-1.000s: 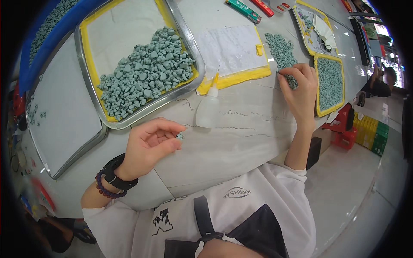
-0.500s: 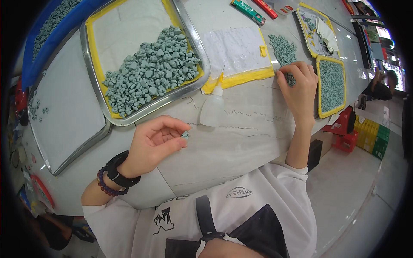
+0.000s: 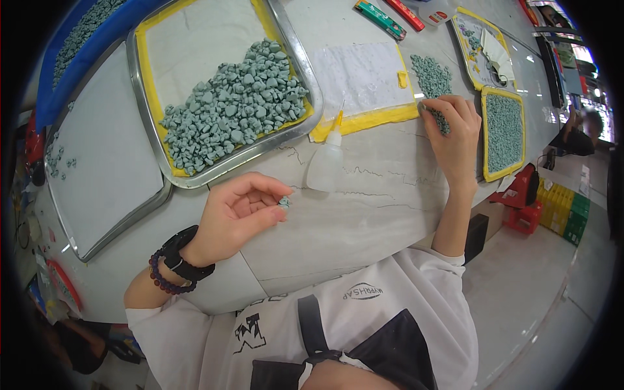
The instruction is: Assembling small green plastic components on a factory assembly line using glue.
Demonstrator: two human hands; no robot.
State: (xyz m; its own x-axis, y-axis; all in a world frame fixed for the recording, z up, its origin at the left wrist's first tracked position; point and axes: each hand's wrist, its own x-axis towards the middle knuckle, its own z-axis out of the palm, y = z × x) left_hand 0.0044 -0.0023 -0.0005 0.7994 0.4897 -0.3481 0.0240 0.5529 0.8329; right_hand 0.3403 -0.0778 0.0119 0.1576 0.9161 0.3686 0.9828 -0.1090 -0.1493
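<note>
Over the near part of the table, my left hand (image 3: pixel 242 209) pinches a small grey-green piece (image 3: pixel 284 203) between thumb and fingertips. My right hand (image 3: pixel 457 130) reaches to the near end of a loose heap of tiny grey-green pieces (image 3: pixel 431 75). Its fingers are curled and drawn together at the heap; what they grip, if anything, is too small to make out. Between the hands lies a translucent squeeze bottle (image 3: pixel 325 168) with a yellow needle tip. Left of it, a metal tray (image 3: pixel 317 97) lined in white and yellow carries many larger grey-green pieces (image 3: pixel 244 97).
At far left are a blue bin (image 3: pixel 49 97) of pieces and a white-topped tray (image 3: pixel 107 169). A white sheet edged in yellow (image 3: pixel 357 78) lies mid-table. To the right stand a yellow-rimmed tray of tiny pieces (image 3: pixel 504 133) and another holding scraps (image 3: pixel 465 23). Green (image 3: pixel 380 19) and red boxes lie beyond.
The whole view has shifted slightly. My left hand keeps its pinch on the small piece, and my right fingers have moved only a little at the heap.
</note>
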